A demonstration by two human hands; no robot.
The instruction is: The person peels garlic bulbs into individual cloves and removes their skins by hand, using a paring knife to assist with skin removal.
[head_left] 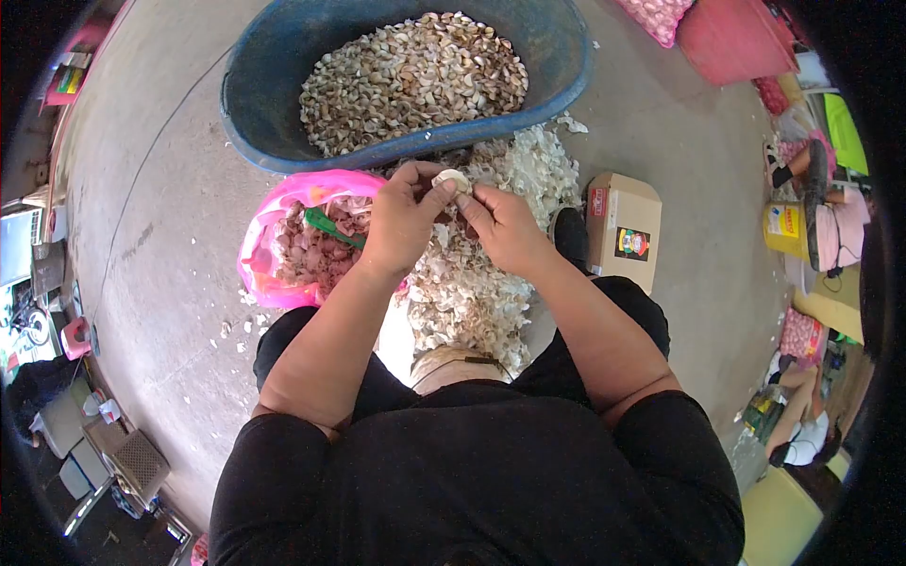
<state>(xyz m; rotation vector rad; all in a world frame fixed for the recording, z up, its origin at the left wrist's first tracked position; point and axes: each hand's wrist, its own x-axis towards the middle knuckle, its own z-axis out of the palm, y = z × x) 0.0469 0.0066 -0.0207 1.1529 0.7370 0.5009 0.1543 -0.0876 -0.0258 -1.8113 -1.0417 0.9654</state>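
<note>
Over the skin pile (472,288), left hand (401,222) and right hand (505,228) grip the garlic bulb (451,179) held between them.

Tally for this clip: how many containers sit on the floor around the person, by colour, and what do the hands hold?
Blue tub: 1
Pink basket: 1
Brown cardboard box: 1
Yellow bucket: 1
Red tub: 1
Garlic bulb, held between left hand and right hand: 1
Total: 6
</note>
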